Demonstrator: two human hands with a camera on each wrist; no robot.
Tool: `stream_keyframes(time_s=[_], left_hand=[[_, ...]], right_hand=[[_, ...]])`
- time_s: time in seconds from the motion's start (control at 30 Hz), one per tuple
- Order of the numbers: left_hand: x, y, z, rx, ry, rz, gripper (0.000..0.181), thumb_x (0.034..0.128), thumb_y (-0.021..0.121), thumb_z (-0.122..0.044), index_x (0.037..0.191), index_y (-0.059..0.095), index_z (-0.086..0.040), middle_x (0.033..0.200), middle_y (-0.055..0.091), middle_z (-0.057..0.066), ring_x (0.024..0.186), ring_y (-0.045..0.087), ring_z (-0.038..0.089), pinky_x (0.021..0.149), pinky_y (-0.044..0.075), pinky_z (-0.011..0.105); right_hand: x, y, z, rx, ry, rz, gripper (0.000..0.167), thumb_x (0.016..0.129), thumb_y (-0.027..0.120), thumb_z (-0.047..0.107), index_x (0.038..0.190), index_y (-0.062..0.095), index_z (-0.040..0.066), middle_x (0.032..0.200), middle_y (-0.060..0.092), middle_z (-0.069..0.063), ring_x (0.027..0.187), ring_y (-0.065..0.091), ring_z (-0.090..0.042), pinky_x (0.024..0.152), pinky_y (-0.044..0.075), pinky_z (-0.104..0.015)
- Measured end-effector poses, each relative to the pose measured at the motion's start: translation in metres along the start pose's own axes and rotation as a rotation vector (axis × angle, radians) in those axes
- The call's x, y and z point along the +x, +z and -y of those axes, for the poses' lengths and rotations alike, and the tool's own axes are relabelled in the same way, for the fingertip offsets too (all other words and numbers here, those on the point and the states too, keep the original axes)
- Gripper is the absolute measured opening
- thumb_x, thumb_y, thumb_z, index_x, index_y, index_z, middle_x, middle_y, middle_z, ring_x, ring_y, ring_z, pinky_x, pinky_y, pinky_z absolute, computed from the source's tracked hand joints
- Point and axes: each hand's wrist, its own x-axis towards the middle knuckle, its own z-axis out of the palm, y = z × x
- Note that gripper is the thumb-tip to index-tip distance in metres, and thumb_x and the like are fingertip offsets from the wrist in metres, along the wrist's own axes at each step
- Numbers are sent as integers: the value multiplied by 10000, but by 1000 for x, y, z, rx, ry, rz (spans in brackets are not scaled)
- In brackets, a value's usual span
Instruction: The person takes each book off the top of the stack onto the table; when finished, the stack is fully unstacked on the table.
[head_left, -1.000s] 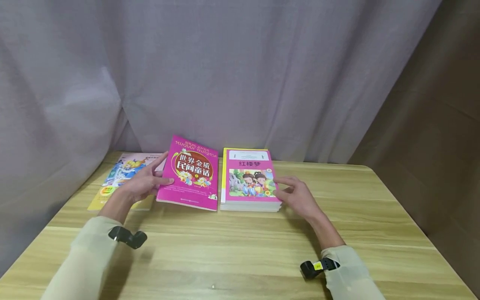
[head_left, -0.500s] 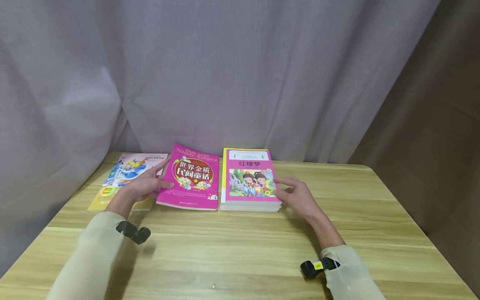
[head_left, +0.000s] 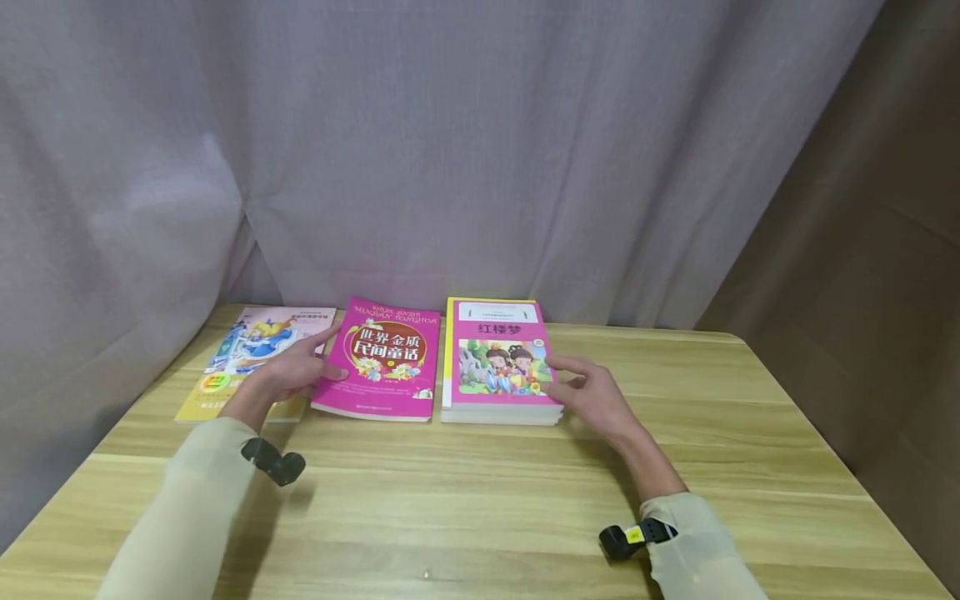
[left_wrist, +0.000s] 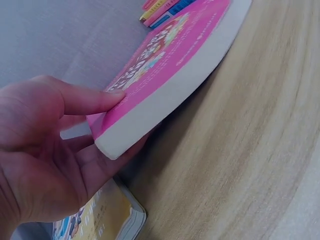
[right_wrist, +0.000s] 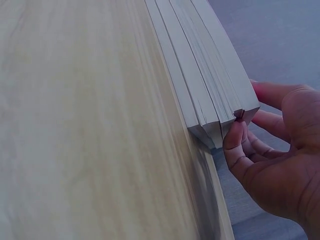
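My left hand grips the left edge of a magenta book, thumb on its cover and fingers underneath. In the left wrist view, the near corner of this book is raised off the table. To its right stands a stack of several books, topped by a pink book with two cartoon children on its cover. My right hand is at the right side of that stack. In the right wrist view, the thumb lies over the top book's edge and curled fingertips press at the corner of the page blocks.
A pink and yellow picture book lies at the left, partly behind my left hand. The books sit near the back of the wooden table. A grey curtain hangs close behind them.
The left hand has lowered and levelled the magenta book, whose top edge has come down from its tilt. The right hand has stayed at the stack.
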Motion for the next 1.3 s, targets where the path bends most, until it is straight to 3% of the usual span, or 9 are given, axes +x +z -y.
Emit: stream_keyframes(time_s=[0.27,0.47,0.73,0.87,1.0,1.13,1.23,1.3], left_hand=[[1,3,-2,58,-33,-22,898,1049,583,-63,1710,-16,-169,1549,359,403,1055,708,293,868,653,402],[0,6,-8,259,-16,-106,860,1007,681,-93,1683,153,-22,1387,543,353,894,721,225,768,652,354],[-8,11,-19,459,-60,-198,785,986,729,-164,1601,313,90,1343,597,357,951,713,291,750,644,351],[-12,11,-24,548,-54,-240,772,977,736,-228,1558,370,123,1407,558,381,992,706,327,822,635,393],[-15,8,-29,605,-20,-272,759,989,711,-286,1543,397,127,1362,605,362,948,718,346,915,600,456],[-16,13,-36,666,47,-317,693,1017,657,-300,1532,437,109,1434,567,366,1190,656,474,1063,530,561],[-15,22,-40,654,79,-340,666,1032,627,-294,1550,436,80,1505,510,362,1368,524,532,1157,448,615],[-14,31,-42,576,94,-320,663,1045,615,-283,1583,408,45,1484,537,353,1324,566,511,1134,476,604]], right_hand=[[-1,1,-1,11,15,3,594,983,756,243,1527,568,95,1431,618,-243,969,702,-211,750,552,-324],[-1,1,-2,10,15,5,588,988,747,222,1531,563,91,1381,656,-252,933,698,-192,738,549,-329],[0,3,-2,1,8,6,575,991,744,209,1524,569,81,1463,606,-239,920,693,-192,726,551,-331],[2,4,-2,11,11,10,582,991,750,225,1529,568,99,1460,607,-238,942,699,-208,734,552,-327],[3,4,-3,18,21,9,585,989,753,227,1531,567,109,1480,593,-229,981,705,-223,748,560,-328],[3,3,-4,20,21,1,579,989,750,211,1528,569,104,1488,595,-220,1020,717,-240,767,568,-323],[3,2,-3,19,19,1,575,990,749,207,1526,570,100,1499,590,-217,1052,717,-256,783,569,-317],[3,2,-3,17,24,3,576,991,749,212,1527,569,101,1510,580,-215,1071,714,-265,788,568,-314]])
